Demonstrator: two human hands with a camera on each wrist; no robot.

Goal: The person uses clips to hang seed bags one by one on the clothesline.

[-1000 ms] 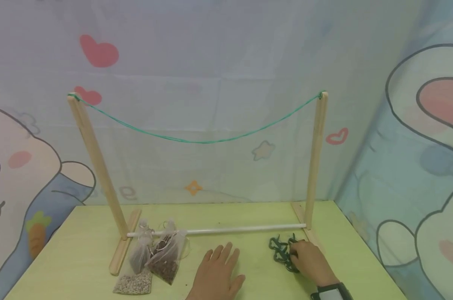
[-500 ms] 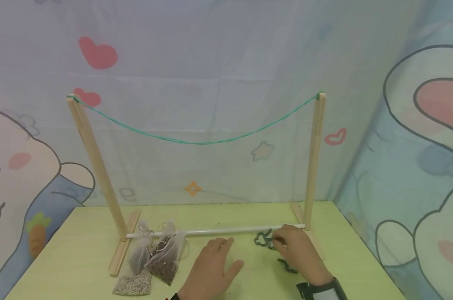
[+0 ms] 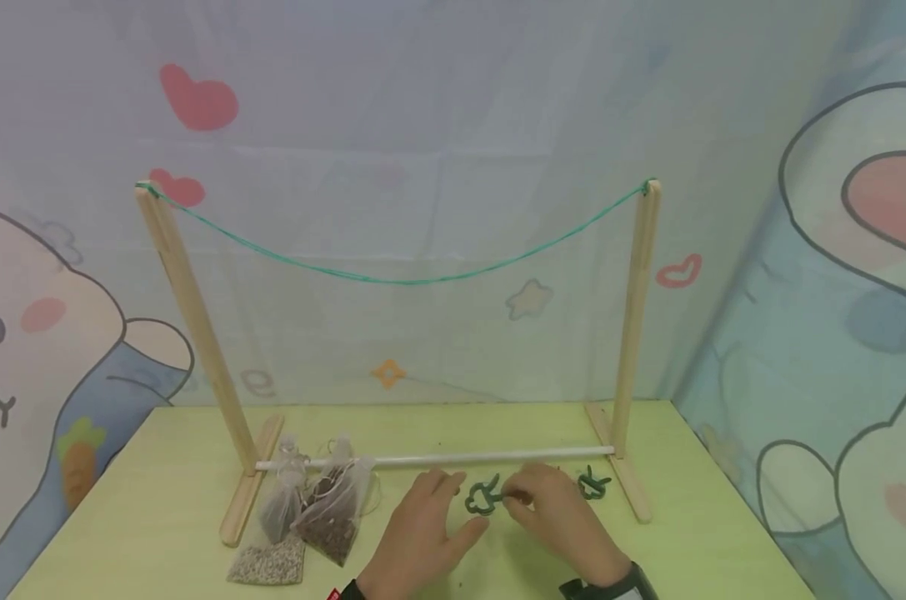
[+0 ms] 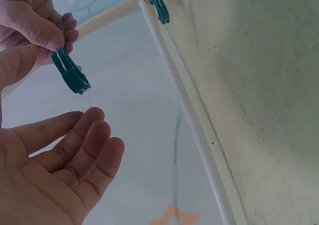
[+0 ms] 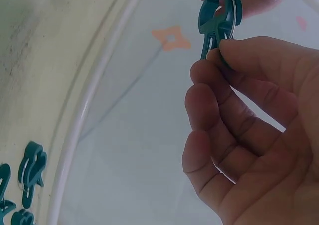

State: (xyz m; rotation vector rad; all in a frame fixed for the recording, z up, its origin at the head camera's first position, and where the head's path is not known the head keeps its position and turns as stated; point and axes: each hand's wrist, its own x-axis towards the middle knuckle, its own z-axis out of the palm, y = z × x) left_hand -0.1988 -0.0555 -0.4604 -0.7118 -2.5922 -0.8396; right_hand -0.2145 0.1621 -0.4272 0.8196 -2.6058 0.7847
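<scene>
A dark green plastic spring clip point(image 3: 483, 497) is pinched at its handle end between the thumb and fingertips of my right hand point(image 3: 561, 517). In the right wrist view the clip point(image 5: 219, 18) points upward, its wire spring showing along one side. My left hand point(image 3: 418, 533) is just left of it, thumb and fingers spread. The left wrist view shows that hand's relaxed fingers point(image 4: 92, 150) apart from the clip. More green clips point(image 3: 593, 483) lie on the table behind the right hand, partly hidden by it.
A wooden frame has two posts point(image 3: 633, 333), a white rod point(image 3: 453, 459) along the table and a sagging green string point(image 3: 407, 282). At left lie a mesh bag of dark pieces point(image 3: 328, 525), a paler mesh bag point(image 3: 280, 508) and a packet of speckled grains point(image 3: 268, 562).
My right hand has left the clip pile and moved left with one clip, bringing it beside the left hand. The left hand has lifted and turned, its thumb spreading from the fingers.
</scene>
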